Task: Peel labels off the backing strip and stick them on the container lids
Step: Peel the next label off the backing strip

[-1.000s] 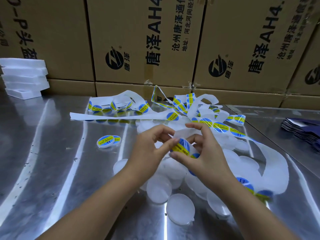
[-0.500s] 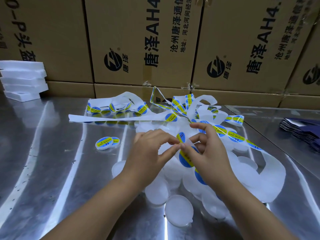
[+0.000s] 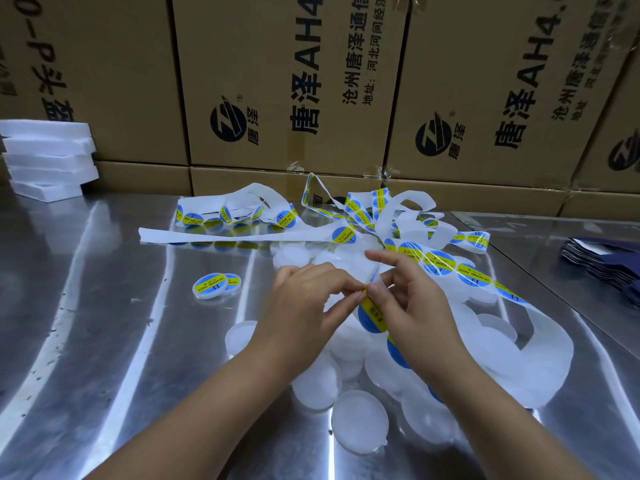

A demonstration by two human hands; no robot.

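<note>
A long white backing strip (image 3: 485, 282) with round blue-and-yellow labels winds across the steel table. My left hand (image 3: 304, 306) and my right hand (image 3: 412, 306) meet above a pile of translucent white lids (image 3: 360, 422). Both pinch the top edge of one round label (image 3: 370, 317), which hangs down between the fingertips. My right hand also keeps a fold of the strip against its fingers. Two lids that carry labels (image 3: 216, 285) lie apart to the left.
Tangled used backing strip (image 3: 242, 216) lies at the back of the steel table (image 3: 104, 341). Brown cartons (image 3: 277, 81) wall off the rear. White foam trays (image 3: 45, 157) are stacked at far left. Dark blue flat items (image 3: 609, 265) sit at the right edge.
The label has come away from the strip and now hangs lower between my fingertips. Both hands have stayed in about the same place over the lids.
</note>
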